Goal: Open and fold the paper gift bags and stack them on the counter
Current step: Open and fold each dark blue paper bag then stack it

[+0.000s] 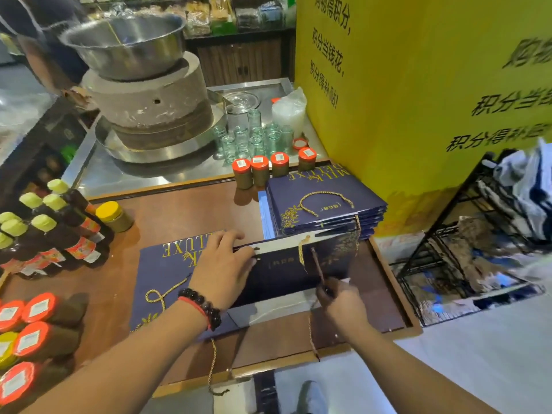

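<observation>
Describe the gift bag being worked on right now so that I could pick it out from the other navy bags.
Start at the big yellow sign; the finished stack of bags lies flat at its foot. Just nearer the camera on the brown counter is the bag being worked on. Unlike its flat neighbours, its mouth gapes open, with the left hand on it and the right hand at its near edge.

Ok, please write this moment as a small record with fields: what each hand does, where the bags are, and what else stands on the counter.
left hand: rests on the far edge of the open bag, fingers fairly straight
right hand: pinches the near edge of the bag's mouth
open bag: navy, mouth spread open, lying on the flat bag
flat bag: navy with gold print, on the wooden counter
stack of folded bags: behind the open bag, beside the yellow board
other items: four orange-capped jars, dark bottles
</observation>
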